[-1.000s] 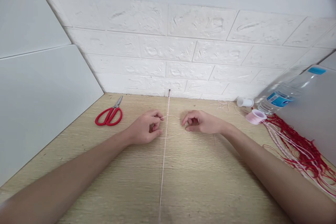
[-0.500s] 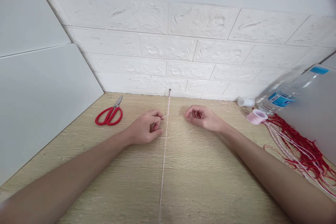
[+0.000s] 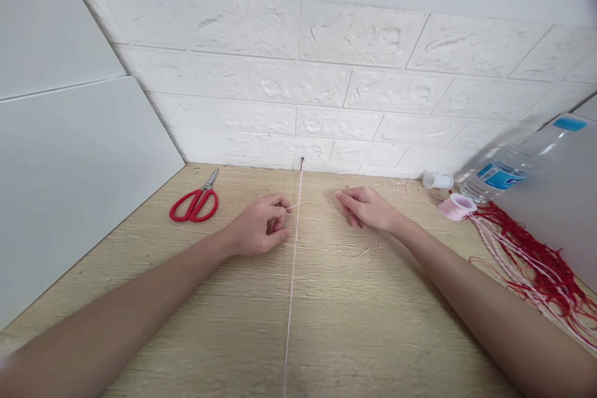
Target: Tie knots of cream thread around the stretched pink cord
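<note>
A thin pale cord (image 3: 291,286) runs taut from a dark spot at the foot of the wall towards me, its far part wrapped in pink knots. Left of it, my left hand (image 3: 261,225) is closed, pinching a fine cream thread (image 3: 310,201) that crosses the cord. My right hand (image 3: 366,206) is on the other side, thumb pressed to the curled fingers; whether anything is between them I cannot make out. The cream thread bends down under this hand, and an end shows beyond it. Another thread end (image 3: 340,254) lies on the table below.
Red-handled scissors (image 3: 194,204) lie at left. At right are a white spool (image 3: 437,181), a pink thread spool (image 3: 457,206), a clear bottle (image 3: 508,168) with a blue cap, and a heap of red cords (image 3: 536,255) with pink ones. A white brick-pattern wall (image 3: 326,84) bounds the back.
My right hand has turned and its fingers have closed in, moving slightly right. The lower thread has come away from it and now lies on the table. My left hand stays in place.
</note>
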### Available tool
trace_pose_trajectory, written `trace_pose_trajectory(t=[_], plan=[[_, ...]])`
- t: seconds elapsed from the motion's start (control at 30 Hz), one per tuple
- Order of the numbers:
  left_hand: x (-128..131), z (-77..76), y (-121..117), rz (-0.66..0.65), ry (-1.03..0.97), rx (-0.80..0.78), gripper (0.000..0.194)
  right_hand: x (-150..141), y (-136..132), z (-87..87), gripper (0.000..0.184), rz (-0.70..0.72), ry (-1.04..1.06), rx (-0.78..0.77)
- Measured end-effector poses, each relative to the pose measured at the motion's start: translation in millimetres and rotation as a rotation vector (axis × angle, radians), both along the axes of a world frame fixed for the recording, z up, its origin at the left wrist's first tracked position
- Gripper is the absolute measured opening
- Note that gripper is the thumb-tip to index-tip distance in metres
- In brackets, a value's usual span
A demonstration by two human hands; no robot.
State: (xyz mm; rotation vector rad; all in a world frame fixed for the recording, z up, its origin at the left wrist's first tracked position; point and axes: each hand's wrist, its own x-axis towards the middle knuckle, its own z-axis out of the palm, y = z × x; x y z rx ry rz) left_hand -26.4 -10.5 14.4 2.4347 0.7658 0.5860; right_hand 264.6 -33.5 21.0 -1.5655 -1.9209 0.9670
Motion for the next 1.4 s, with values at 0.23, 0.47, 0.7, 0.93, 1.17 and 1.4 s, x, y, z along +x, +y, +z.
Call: trace_pose_trajectory(t=[0.23,0.47,0.7,0.93,1.17,1.4], plan=[[0.8,0.4,0.0,-0.001,-0.003,0.001,0.024,-4.5,7.0,-14.4,0.036,0.002,0.504,-0.195],[0.8,-0.3,-0.4,0.007,-0.025,-0.030,0.021,-5.7,5.3,-20.6,0.025,0.113,0.506,0.106],[1.3,1.0,-0.9,0.014,-0.002,-0.011,0.020,3.5,1.5,-4.8,0.035,0.418,0.023,0.158],[0.9,-0.6,-0.8,0.022,-0.001,-0.001,0.016,0.3,1.9,-8.2,0.004,0.387,-0.127,0.197],[1.4,-0.5,-0.8,0.016,0.017,-0.010,0.016,-14.7,-11.2,5.3,0.009,0.435,0.015,0.172],[1.7,-0.5,-0.5,0.014,0.004,-0.039,0.016,-50.8,-40.9,9.9,0.011,0.577,0.007,0.248]])
